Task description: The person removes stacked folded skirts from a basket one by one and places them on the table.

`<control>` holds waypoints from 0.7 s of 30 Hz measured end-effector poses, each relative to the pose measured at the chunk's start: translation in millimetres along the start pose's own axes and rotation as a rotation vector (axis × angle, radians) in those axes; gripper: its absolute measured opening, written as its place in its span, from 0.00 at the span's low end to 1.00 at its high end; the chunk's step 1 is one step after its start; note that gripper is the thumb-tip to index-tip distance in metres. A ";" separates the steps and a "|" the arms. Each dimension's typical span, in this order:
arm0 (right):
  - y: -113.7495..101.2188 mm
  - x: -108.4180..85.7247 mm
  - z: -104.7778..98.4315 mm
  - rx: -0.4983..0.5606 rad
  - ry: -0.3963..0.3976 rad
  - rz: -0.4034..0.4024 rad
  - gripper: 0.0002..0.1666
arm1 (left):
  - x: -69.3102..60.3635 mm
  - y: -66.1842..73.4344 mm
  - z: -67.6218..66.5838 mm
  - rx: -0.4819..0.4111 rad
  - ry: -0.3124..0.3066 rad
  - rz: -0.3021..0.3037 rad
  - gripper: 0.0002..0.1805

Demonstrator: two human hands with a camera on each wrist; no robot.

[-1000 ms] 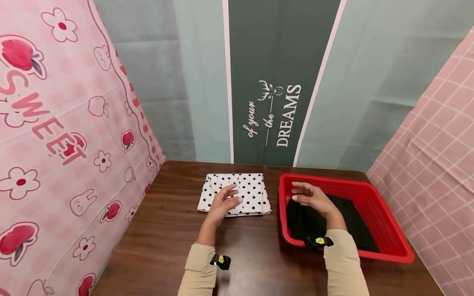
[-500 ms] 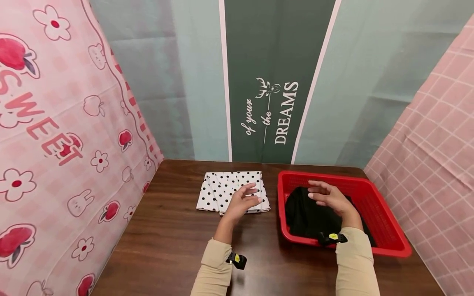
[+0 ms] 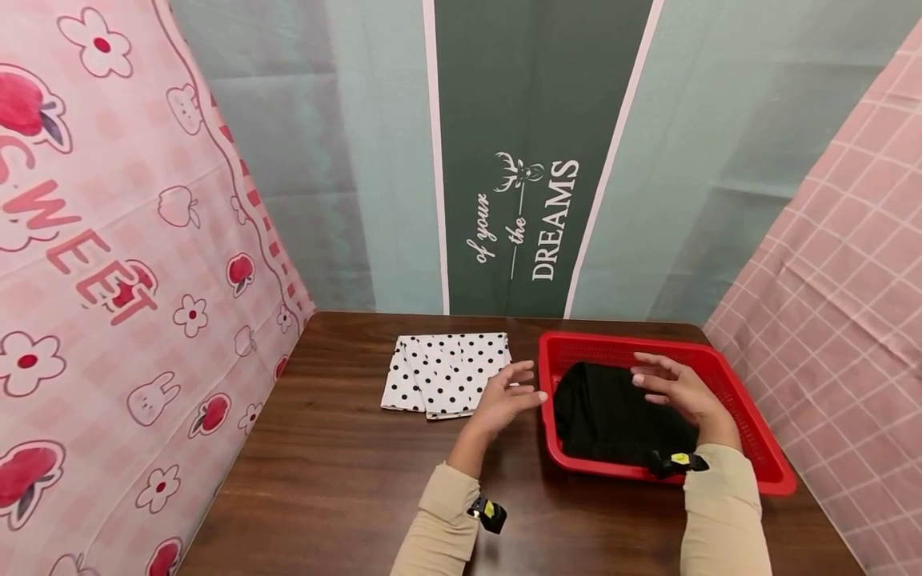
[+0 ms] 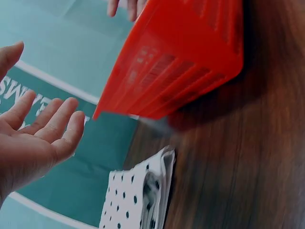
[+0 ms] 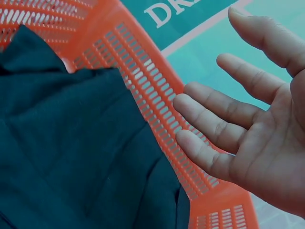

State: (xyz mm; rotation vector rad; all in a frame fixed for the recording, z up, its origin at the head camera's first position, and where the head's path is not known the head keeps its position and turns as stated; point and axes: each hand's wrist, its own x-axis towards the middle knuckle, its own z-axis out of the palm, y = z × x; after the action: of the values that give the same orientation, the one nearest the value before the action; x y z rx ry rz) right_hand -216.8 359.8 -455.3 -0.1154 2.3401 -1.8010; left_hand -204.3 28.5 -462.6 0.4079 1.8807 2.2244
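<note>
A red plastic basket [image 3: 727, 376] with slotted walls stands on the right of the table, and black cloth [image 3: 612, 412] lies inside it. My right hand [image 3: 680, 392] hovers over the basket and the black cloth, fingers spread and holding nothing. Left of the basket, a folded white cloth with black dots [image 3: 446, 376] lies flat. My left hand [image 3: 504, 400] is in the air between the dotted cloth and the basket's left rim, its fingers loosely spread and holding nothing. In the left wrist view the basket's outer wall [image 4: 167, 71] is just beyond the fingertips.
A brown wooden table [image 3: 346, 480] bears everything. Behind it hangs a green and blue-grey curtain [image 3: 389, 160] with lettering. Pink printed fabric [image 3: 180, 344] closes the left side, and pink checked fabric [image 3: 828, 296] the right.
Both hands have moved to the right, the left from above the dotted cloth toward the basket's rim, the right farther across the basket. More black cloth shows. The view has shifted slightly.
</note>
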 end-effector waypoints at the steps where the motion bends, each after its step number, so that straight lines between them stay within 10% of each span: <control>1: 0.4 -0.6 -2.1 0.000 0.000 0.003 0.28 | 1.2 -2.0 4.2 0.011 -0.009 -0.003 0.28; 21: 24.1 -10.6 -42.6 -0.049 -0.002 0.091 0.27 | 13.5 -13.8 48.0 0.151 -0.111 -0.055 0.28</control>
State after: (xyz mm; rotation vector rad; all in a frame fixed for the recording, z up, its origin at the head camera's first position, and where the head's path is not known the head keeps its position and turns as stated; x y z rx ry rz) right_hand -213.4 408.4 -467.0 -0.0176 2.3486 -1.7014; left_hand -201.3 79.8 -467.8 0.4870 1.9827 1.9896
